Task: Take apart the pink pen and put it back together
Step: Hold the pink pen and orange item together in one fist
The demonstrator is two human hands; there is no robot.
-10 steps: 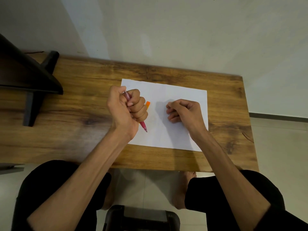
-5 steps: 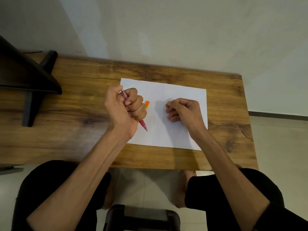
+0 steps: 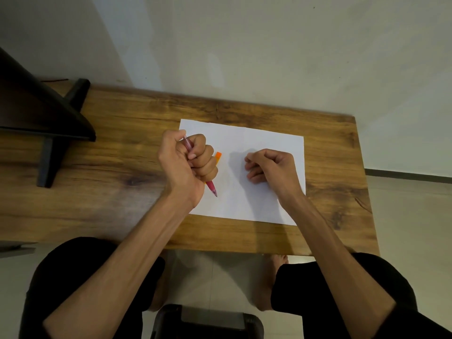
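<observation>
Pink plastic pen (image 3: pixel 212 188) is gripped in the fisted left hand (image 3: pixel 187 165), tip down over white paper (image 3: pixel 256 196); right hand (image 3: pixel 271 168) is curled, nothing seen held.

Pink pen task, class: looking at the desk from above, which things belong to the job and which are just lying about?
Belongs to the job:
- pink pen, gripped in the left hand
- right hand, curled, resting on the paper

Just lying about:
- white paper
- orange object behind the left hand
- black stand
- wooden desk
</observation>
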